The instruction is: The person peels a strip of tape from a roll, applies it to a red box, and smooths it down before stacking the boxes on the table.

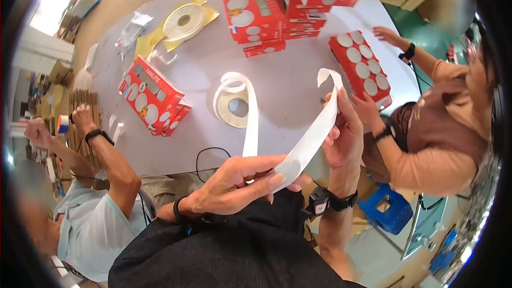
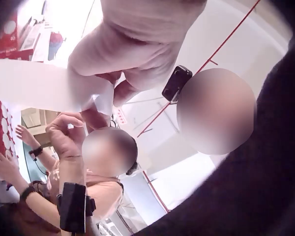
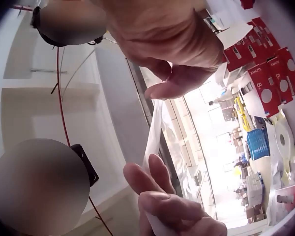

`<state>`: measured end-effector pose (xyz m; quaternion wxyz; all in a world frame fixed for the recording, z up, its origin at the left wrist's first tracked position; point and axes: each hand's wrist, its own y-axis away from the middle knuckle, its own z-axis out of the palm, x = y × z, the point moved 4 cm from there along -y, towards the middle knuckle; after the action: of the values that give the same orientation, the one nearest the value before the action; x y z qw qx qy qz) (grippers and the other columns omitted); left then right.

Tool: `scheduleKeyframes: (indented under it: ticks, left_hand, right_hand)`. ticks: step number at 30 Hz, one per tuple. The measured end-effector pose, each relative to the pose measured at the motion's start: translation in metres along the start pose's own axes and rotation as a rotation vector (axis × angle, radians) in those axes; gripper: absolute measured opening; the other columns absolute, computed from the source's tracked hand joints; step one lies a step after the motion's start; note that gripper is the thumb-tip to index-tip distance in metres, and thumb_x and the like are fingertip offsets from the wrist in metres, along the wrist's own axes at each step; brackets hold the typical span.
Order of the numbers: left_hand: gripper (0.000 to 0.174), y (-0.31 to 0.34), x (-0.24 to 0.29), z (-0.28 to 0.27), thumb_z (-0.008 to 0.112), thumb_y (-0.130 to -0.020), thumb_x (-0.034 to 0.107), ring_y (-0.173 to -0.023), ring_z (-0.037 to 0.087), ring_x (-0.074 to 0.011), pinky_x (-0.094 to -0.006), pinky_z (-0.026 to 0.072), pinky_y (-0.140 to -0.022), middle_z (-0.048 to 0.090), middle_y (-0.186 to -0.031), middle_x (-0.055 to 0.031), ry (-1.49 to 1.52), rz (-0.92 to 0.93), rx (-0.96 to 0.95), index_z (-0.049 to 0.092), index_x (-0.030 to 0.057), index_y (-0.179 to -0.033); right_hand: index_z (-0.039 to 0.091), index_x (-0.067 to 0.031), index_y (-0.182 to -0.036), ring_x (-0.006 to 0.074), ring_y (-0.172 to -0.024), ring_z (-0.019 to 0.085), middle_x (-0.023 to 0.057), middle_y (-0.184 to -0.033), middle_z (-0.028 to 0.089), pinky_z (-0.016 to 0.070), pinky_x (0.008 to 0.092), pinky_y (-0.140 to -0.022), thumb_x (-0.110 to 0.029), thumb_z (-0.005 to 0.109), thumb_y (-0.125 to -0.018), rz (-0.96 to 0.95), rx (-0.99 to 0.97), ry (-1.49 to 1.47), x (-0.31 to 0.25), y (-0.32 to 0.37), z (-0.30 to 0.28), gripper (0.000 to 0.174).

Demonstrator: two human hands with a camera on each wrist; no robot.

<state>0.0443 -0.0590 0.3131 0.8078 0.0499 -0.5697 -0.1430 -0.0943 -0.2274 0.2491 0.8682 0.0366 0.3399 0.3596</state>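
A long white strip of tape (image 1: pixel 314 141) stretches between my two hands, a faint round outline near its lower end. My left hand (image 1: pixel 240 184) pinches that lower part between thumb and fingers. Higher up, my right hand (image 1: pixel 346 128) grips the strip near its curled far end. Another length of the strip loops up from a white roll (image 1: pixel 226 114) lying on the table and runs down behind my left hand. The left wrist view shows the strip (image 2: pixel 34 83) passing under my left fingers. In the right wrist view, both hands hold the narrow edge of the strip (image 3: pixel 155 132).
A red printed box (image 1: pixel 152 96) lies left on the grey table (image 1: pixel 197 64). More red boxes (image 1: pixel 253 8) are stacked at the back. Beyond the left box, a larger roll (image 1: pixel 184 20) rests on yellow paper. People work at both sides; the right one touches a red pack (image 1: pixel 362 66).
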Motion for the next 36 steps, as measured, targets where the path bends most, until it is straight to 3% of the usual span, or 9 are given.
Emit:
scheduleKeyframes:
  ticks: [5, 8, 13, 17, 26, 27, 30, 33, 36]
  left_hand:
    - [0.04, -0.014, -0.007, 0.038, 0.051, -0.111, 0.011, -0.103, 0.066, -0.0089, -0.0255, 0.0534, -0.084, 0.075, -0.123, -0.0066, -0.064, 0.009, -0.065, 0.054, -0.0017, -0.149]
    - [0.036, -0.021, -0.011, 0.055, 0.053, -0.11, 0.009, -0.097, 0.065, -0.0081, -0.0257, 0.0529, -0.085, 0.075, -0.12, -0.0055, -0.196, -0.01, -0.154, 0.06, 0.0003, -0.144]
    - [0.032, -0.031, -0.009, 0.079, 0.057, -0.108, 0.007, -0.09, 0.065, -0.0073, -0.0252, 0.052, -0.085, 0.078, -0.115, -0.0061, -0.339, 0.003, -0.161, 0.067, 0.0049, -0.138]
    - [0.033, -0.033, -0.02, 0.086, 0.058, -0.107, 0.006, -0.089, 0.066, -0.0085, -0.0259, 0.0525, -0.084, 0.079, -0.112, -0.0055, -0.404, -0.042, -0.13, 0.069, 0.0072, -0.138]
    - [0.03, -0.04, -0.034, 0.095, 0.055, -0.109, 0.009, -0.108, 0.07, -0.0129, -0.029, 0.0556, -0.092, 0.076, -0.12, -0.0073, -0.23, 0.029, -0.072, 0.067, 0.0005, -0.136]
    - [0.03, -0.04, -0.032, 0.09, 0.054, -0.11, 0.009, -0.112, 0.069, -0.0149, -0.031, 0.0562, -0.093, 0.075, -0.123, -0.0088, -0.182, -0.025, -0.065, 0.066, -0.0015, -0.135]
    - [0.031, -0.031, -0.025, 0.064, 0.05, -0.109, 0.002, -0.114, 0.072, -0.0255, -0.0329, 0.0596, -0.088, 0.073, -0.126, -0.0198, -0.037, 0.038, 0.115, 0.062, -0.0056, -0.136]
    - [0.031, -0.012, -0.016, 0.009, 0.05, -0.109, 0.006, -0.104, 0.075, -0.0272, -0.0338, 0.0608, -0.082, 0.072, -0.125, -0.023, 0.091, 0.127, 0.457, 0.062, -0.0057, -0.135]
    - [0.032, 0.005, -0.006, -0.059, 0.053, -0.109, 0.012, -0.096, 0.077, -0.0262, -0.0329, 0.06, -0.076, 0.072, -0.125, -0.0232, 0.129, 0.416, 0.781, 0.063, -0.0034, -0.134]
  right_hand:
    - [0.068, -0.0003, -0.112, 0.0077, -0.047, 0.053, 0.0039, -0.074, 0.069, 0.0395, 0.023, -0.04, -0.03, 0.059, -0.107, -0.091, -0.007, -0.086, -0.03, 0.032, -0.018, 0.032]
    - [0.071, -0.0033, -0.112, 0.0066, -0.043, 0.053, 0.0022, -0.082, 0.075, 0.0426, 0.0213, -0.038, -0.026, 0.054, -0.11, -0.047, 0.019, -0.161, -0.035, 0.043, -0.038, 0.029]
    - [0.067, 0.0002, -0.109, 0.0083, -0.043, 0.053, 0.0059, -0.076, 0.064, 0.0417, 0.0208, -0.037, -0.03, 0.049, -0.113, -0.089, -0.005, -0.307, -0.045, 0.06, -0.057, 0.035]
    - [0.066, 0.0009, -0.109, 0.0101, -0.042, 0.052, 0.0075, -0.076, 0.064, 0.0412, 0.0232, -0.035, -0.033, 0.043, -0.114, -0.116, -0.055, -0.336, -0.062, 0.07, -0.057, 0.041]
    - [0.068, -0.0042, -0.103, 0.0092, -0.041, 0.051, 0.0072, -0.074, 0.067, 0.0405, 0.0229, -0.035, -0.032, 0.049, -0.112, 0.036, 0.038, -0.257, -0.06, 0.044, -0.064, 0.035]
    - [0.067, -0.006, -0.1, 0.0079, -0.043, 0.052, 0.0061, -0.075, 0.068, 0.0405, 0.0222, -0.037, -0.034, 0.051, -0.112, 0.054, -0.011, -0.211, -0.053, 0.036, -0.062, 0.034]
    - [0.068, -0.0027, -0.116, 0.012, -0.051, 0.058, 0.0077, -0.084, 0.073, 0.0482, 0.0264, -0.047, -0.034, 0.052, -0.111, 0.14, -0.118, -0.123, -0.018, -0.003, -0.067, 0.035]
    - [0.07, -0.0013, -0.104, 0.0175, -0.058, 0.064, 0.0082, -0.077, 0.07, 0.0517, 0.0301, -0.053, -0.044, 0.051, -0.111, 0.158, -0.1, 0.1, 0.02, -0.051, -0.075, 0.047]
    - [0.07, 0.0017, -0.109, 0.0189, -0.065, 0.069, 0.0078, -0.077, 0.07, 0.0587, 0.0342, -0.063, -0.04, 0.053, -0.111, 0.136, -0.047, 0.337, 0.04, -0.091, -0.059, 0.045]
